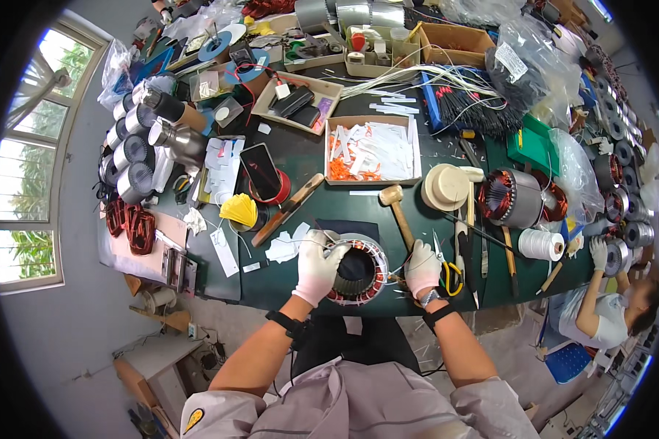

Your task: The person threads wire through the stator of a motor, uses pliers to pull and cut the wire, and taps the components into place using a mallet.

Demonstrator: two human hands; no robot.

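A motor stator (356, 269), a ring with copper windings and white lacing around its upper rim, stands at the table's near edge. My left hand (319, 272), in a white glove, grips the stator's left rim with thumb and fingers curled. To the right of the stator, my gloved right hand (422, 269) is closed on a thin white cord (397, 278) that runs to the winding. The fingertips of that hand are partly hidden. A wooden mallet (397, 214) lies just beyond my right hand. Scissors with yellow handles (452, 278) lie beside it.
An open box of white and orange slips (372, 150) sits beyond the stator. Right of it are another wound stator (511, 197), a white cord spool (542, 244) and several long tools. Steel cores (135, 146) are piled at left. A co-worker (600, 311) sits at far right.
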